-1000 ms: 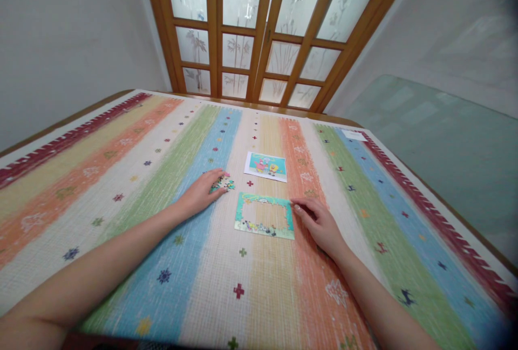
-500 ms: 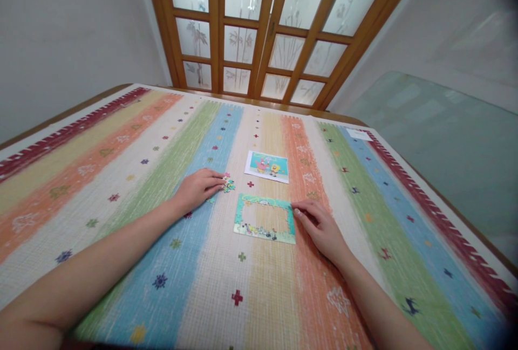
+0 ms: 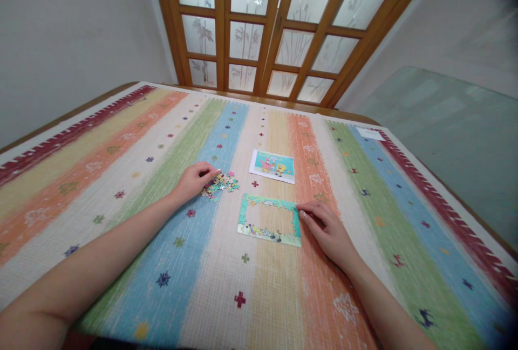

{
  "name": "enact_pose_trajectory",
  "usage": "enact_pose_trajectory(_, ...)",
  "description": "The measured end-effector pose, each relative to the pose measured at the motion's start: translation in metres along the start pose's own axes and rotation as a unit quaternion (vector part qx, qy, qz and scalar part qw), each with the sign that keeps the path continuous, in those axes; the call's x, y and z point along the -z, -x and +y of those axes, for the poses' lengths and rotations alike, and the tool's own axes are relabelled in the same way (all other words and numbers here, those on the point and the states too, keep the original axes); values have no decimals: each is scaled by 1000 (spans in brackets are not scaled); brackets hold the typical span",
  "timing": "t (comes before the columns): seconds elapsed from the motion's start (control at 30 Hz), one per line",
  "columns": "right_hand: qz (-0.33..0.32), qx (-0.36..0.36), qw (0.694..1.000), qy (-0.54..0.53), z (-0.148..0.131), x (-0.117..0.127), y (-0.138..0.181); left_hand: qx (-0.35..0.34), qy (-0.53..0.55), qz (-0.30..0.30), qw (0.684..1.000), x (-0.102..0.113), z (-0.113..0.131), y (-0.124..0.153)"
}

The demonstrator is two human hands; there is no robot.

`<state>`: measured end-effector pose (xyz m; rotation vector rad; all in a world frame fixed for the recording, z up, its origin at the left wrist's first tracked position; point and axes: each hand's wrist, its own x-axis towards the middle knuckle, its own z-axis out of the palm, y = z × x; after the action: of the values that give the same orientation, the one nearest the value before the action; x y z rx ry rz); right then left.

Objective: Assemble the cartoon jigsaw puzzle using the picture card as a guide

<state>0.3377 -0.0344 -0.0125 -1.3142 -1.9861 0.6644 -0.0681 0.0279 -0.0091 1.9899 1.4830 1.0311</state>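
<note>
My left hand point(image 3: 197, 180) is over a heap of small loose jigsaw pieces point(image 3: 222, 184), its thumb and fingertips pinched together at the heap's top. Whatever lies between those fingertips is too small to make out. To the right is a partly assembled jigsaw puzzle point(image 3: 269, 238), a teal and pale green border around a middle through which the cloth shows. My right hand point(image 3: 326, 228) has thumb and forefinger closed at the puzzle's upper right edge, touching it. Behind the puzzle lies a picture card point(image 3: 274, 166) with cartoon figures on a teal ground.
A striped tablecloth point(image 3: 218, 285) with small printed motifs covers the table. A white paper point(image 3: 370, 134) lies near the far right edge. Beyond the table stand wooden doors with frosted panes point(image 3: 246, 40), and a pale glass-like panel point(image 3: 445, 139) leans at the right.
My left hand has drawn back to the left and up, uncovering more of the piece heap. The right hand stays at the puzzle's edge. The whole view has shifted slightly.
</note>
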Motion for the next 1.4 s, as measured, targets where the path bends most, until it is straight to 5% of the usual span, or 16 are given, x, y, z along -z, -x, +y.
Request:
enact_pose_trajectory(0.27,-2,3,1000,5,0,-1,1,-76,-35,-62,995,1,11,3)
enact_pose_trajectory(0.47,-4,2,1000,9,0,0,1,-67,-82,-21,994,16,8,8)
enact_pose_trajectory(0.93,-11,4,1000,11,1,0,1,-109,-21,-180,977,53,-22,-4)
enact_pose_trajectory(1.4,-11,-3,1000,10,-2,0,0,-104,-73,-133,983,43,-15,0)
